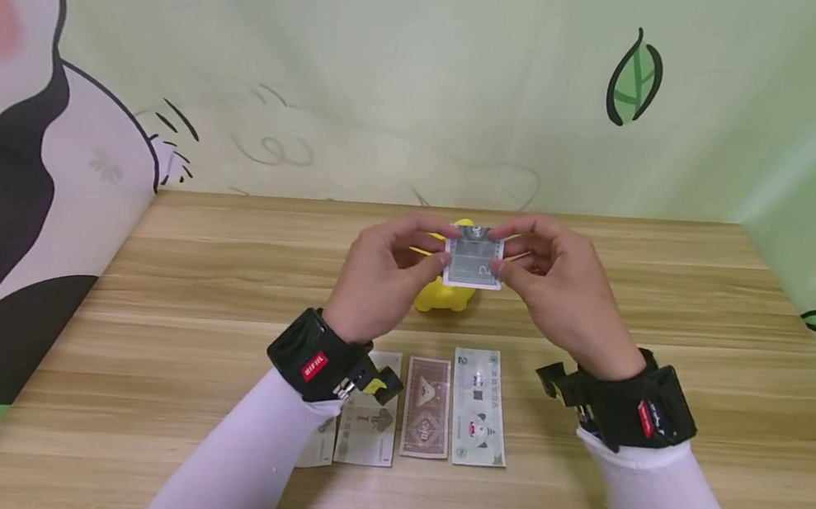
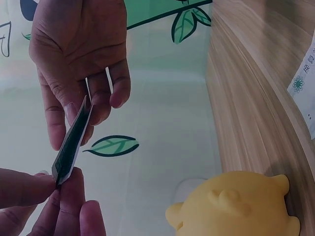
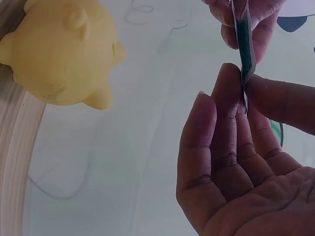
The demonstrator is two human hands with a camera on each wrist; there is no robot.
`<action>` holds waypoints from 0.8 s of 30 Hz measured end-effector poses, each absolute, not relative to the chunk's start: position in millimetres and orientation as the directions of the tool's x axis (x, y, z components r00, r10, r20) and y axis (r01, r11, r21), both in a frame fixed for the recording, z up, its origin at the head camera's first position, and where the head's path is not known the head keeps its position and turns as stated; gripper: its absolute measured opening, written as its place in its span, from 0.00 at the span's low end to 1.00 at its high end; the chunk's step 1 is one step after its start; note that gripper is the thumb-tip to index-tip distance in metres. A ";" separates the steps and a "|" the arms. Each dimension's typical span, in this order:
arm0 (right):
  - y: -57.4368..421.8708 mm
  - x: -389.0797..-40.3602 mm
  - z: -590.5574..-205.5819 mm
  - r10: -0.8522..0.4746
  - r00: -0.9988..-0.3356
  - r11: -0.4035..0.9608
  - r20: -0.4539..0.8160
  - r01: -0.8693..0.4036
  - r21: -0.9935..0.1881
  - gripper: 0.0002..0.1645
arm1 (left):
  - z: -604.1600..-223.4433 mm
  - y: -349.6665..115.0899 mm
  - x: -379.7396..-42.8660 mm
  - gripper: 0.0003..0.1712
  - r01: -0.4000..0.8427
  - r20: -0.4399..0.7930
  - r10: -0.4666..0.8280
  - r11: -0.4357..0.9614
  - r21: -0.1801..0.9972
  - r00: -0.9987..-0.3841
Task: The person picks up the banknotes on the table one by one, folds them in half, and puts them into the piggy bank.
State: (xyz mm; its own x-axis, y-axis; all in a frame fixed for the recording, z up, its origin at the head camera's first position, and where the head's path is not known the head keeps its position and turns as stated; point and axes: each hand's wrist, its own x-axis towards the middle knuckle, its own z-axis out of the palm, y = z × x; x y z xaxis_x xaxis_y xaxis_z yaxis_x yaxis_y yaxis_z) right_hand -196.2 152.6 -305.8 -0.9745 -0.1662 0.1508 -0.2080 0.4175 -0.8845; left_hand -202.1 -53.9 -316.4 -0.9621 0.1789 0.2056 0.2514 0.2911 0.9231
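Between both hands, raised over the table, is a folded banknote with grey-green print. My left hand pinches its left edge between thumb and fingers. The opposite edge is held the same way by my right hand. Seen edge-on in the left wrist view, the banknote is folded over, its layers parted at one end. Behind the hands stands a yellow, rounded animal-shaped figure, partly hidden in the head view. Its stubby feet show in the right wrist view, where the figure is apart from the hands.
On the wooden table, several flat banknotes lie in a row nearer me: a brownish one, a pale green one and a greyish one. Another is partly under the left forearm. A printed curtain hangs behind the table.
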 end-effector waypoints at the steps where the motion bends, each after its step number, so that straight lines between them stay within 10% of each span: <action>1: 152.5 -196.4 -305.9 -0.166 -0.975 0.417 0.151 -0.208 -0.885 0.15 | -316.4 -53.9 -202.1 0.14 0.250 0.204 0.179 0.293 0.923 -0.963; 13: 154.0 -197.1 -306.4 -0.171 -0.977 0.396 0.126 -0.185 -0.899 0.31 | -316.6 -54.7 -202.3 0.27 0.230 0.185 0.189 0.259 0.938 -0.964; 24: 152.1 -196.6 -307.7 -0.161 -0.971 0.403 0.177 -0.229 -0.886 0.16 | -316.8 -54.4 -203.4 0.14 0.245 0.204 0.175 0.256 0.935 -0.963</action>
State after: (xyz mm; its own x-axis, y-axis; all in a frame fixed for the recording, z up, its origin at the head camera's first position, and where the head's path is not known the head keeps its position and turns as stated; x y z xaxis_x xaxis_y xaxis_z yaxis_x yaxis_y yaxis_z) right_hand -196.6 152.1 -307.7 -0.9709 -0.1609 0.1774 -0.2287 0.4030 -0.8862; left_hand -203.4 -54.4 -316.8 -0.9632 0.1754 0.2038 0.2446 0.2564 0.9351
